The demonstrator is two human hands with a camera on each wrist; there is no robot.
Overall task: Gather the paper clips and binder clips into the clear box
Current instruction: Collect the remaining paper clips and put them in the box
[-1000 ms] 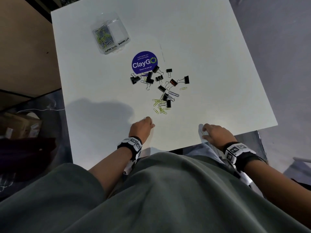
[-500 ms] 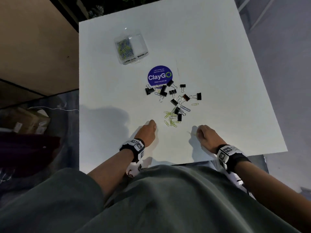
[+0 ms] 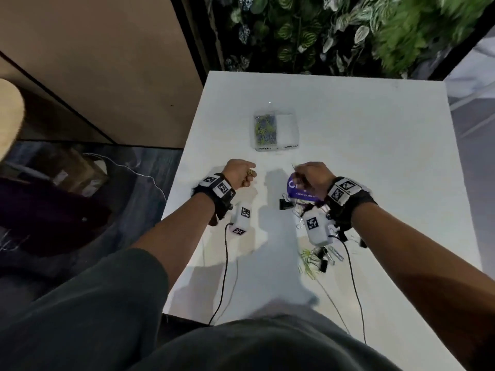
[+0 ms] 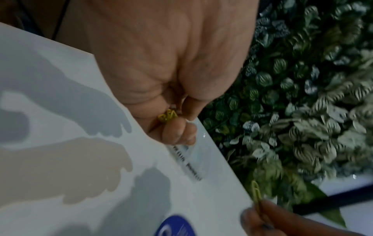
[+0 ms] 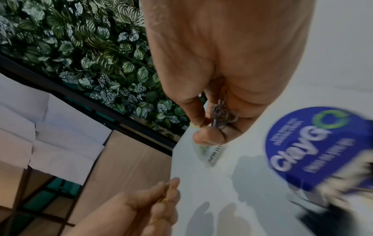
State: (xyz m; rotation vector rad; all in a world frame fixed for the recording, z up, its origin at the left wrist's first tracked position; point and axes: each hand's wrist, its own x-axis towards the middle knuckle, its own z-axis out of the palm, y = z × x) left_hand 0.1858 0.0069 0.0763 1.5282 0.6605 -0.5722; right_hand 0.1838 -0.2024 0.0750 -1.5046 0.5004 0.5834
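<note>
The clear box stands on the white table, its left compartment holding yellow and grey paper clips. My left hand hovers just short of the box, fingers curled round a bunch of yellow paper clips. My right hand is level with it to the right, gripping grey paper clips and pinching one yellow paper clip. Under my right forearm, loose binder clips and more paper clips lie on the table, partly hidden.
A round blue ClayGo sticker lies partly under my right hand. Wrist camera cables trail over the table's near edge. A leafy plant wall rises behind the far edge. A cardboard box sits on the floor at left.
Both hands have left the table's near edge and moved forward toward the clear box, each now holding paper clips. The head view has tilted up to the plant wall.
</note>
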